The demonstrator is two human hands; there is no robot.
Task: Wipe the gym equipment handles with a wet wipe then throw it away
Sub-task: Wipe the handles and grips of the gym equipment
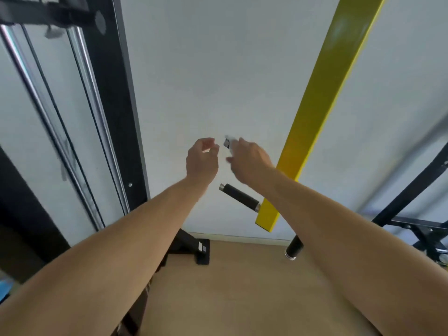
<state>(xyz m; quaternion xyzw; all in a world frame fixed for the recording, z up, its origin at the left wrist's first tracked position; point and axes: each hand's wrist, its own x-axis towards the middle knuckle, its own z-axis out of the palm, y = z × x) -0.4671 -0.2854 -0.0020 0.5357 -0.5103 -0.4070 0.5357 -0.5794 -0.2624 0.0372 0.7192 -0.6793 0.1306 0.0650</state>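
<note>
- both hands are raised in front of a pale wall, above the 2 black handles on the yellow bar [322, 98].
- the right hand [251, 158] pinches a small pale thing with a dark patch, likely the wet wipe [228, 143] or its packet; blur hides which, and how the fingers lie.
- the left hand [202, 161] is just beside it, fingers loosely curled, holding nothing as far as i can tell.
- the upper handle [240, 196] lies just below the right hand, its long axis slanting from upper left down right to the bar, free end toward the left hand.
- the lower handle [294, 248] sits lower still, partly behind the right forearm.
- judgement: the right hand is nearer, so wiping would start by dropping onto the upper handle.
</note>
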